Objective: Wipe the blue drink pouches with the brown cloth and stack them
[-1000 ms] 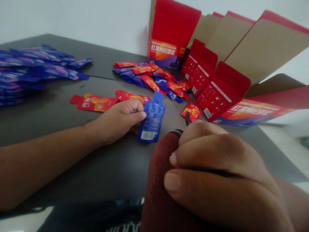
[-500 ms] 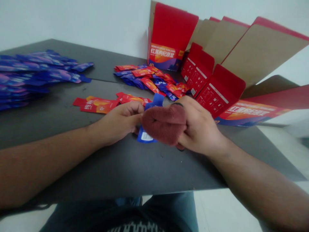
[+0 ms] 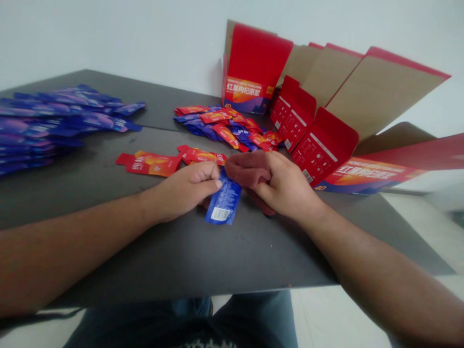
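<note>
sachets [image 3: 228,135] beside red cartons [image 3: 255,63]

Blue sachet [image 3: 224,203] with white barcode label [image 3: 220,214], maroon cloth [image 3: 247,169], red-and-orange carton [image 3: 252,63]

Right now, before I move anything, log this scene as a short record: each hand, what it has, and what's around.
left hand: pinching a blue sachet
right hand: gripping a maroon cloth over the sachet's top end
nearby: loose red sachets, blue sachets, red cartons
surface: dark grey table
</note>
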`<control>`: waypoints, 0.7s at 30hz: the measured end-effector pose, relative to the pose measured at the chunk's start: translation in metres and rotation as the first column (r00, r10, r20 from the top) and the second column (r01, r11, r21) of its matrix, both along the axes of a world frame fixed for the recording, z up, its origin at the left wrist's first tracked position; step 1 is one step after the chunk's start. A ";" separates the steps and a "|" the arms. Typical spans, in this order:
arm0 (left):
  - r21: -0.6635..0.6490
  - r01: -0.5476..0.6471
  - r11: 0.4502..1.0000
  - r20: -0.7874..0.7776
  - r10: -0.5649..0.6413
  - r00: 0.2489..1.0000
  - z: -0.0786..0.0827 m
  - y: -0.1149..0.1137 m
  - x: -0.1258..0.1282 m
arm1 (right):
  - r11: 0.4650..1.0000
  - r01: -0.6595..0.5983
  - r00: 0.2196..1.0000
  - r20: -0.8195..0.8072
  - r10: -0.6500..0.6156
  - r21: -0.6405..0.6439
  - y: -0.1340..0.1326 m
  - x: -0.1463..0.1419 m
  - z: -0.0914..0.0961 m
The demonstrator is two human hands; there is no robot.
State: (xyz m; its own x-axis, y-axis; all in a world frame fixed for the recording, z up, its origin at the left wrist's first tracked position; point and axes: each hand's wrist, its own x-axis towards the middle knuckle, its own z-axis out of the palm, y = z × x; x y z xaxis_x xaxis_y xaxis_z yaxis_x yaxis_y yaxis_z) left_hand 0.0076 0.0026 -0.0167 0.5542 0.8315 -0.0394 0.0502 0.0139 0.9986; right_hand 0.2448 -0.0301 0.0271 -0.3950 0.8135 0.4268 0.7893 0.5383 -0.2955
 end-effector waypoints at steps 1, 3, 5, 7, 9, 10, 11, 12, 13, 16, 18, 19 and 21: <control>0.011 -0.001 1.000 -0.017 0.001 1.000 0.002 -0.001 0.000 | 1.000 -0.001 1.000 -0.009 0.001 -0.005 0.001 0.001 0.000; 0.043 -0.003 0.999 -0.056 0.006 0.998 0.006 -0.003 0.001 | 0.996 -0.085 0.996 0.021 0.086 -0.035 0.001 0.002 -0.001; 0.063 0.009 0.998 -0.080 -0.004 0.997 0.009 -0.004 0.001 | 0.986 -0.154 0.986 0.053 0.158 -0.071 0.001 0.002 -0.001; 0.092 0.006 0.996 -0.096 0.002 0.995 0.011 -0.005 0.001 | 0.994 -0.091 0.995 0.022 0.092 -0.065 0.001 0.003 -0.001; 0.127 0.005 0.992 -0.109 0.009 0.994 0.011 -0.005 0.001 | 0.999 0.012 0.999 -0.050 -0.015 -0.052 0.002 0.003 0.001; 0.146 0.010 0.989 -0.127 0.009 0.992 0.011 -0.004 0.001 | 0.998 0.025 0.997 -0.070 -0.029 -0.055 0.002 0.003 0.002; 0.163 0.022 0.986 -0.146 0.002 0.989 0.011 -0.004 0.000 | 0.998 0.003 0.998 -0.069 -0.008 -0.063 0.002 0.003 0.003; 0.175 0.040 0.984 -0.161 -0.012 0.987 0.011 -0.004 0.000 | 0.996 -0.042 0.998 -0.052 0.038 -0.077 0.002 0.002 0.004; 0.181 0.063 0.981 -0.172 -0.032 0.985 0.011 -0.003 0.000 | 0.992 -0.089 0.996 -0.029 0.086 -0.095 0.002 0.002 0.004; 0.214 0.082 0.973 -0.195 -0.040 0.980 0.011 -0.002 -0.001 | 0.989 -0.112 0.993 -0.050 0.108 -0.097 0.002 0.001 0.005; 0.250 0.076 0.965 -0.225 -0.019 0.974 0.011 -0.002 -0.002 | 0.995 -0.072 0.990 -0.128 0.063 -0.069 0.004 0.002 0.004; 0.276 0.077 0.958 -0.242 -0.009 0.970 0.011 -0.002 -0.003 | 0.996 -0.062 0.986 -0.156 0.052 -0.062 0.005 0.003 0.005; 0.332 0.092 0.939 -0.280 0.005 0.960 0.011 -0.002 -0.003 | 0.994 -0.077 0.985 -0.158 0.064 -0.082 0.006 0.005 0.005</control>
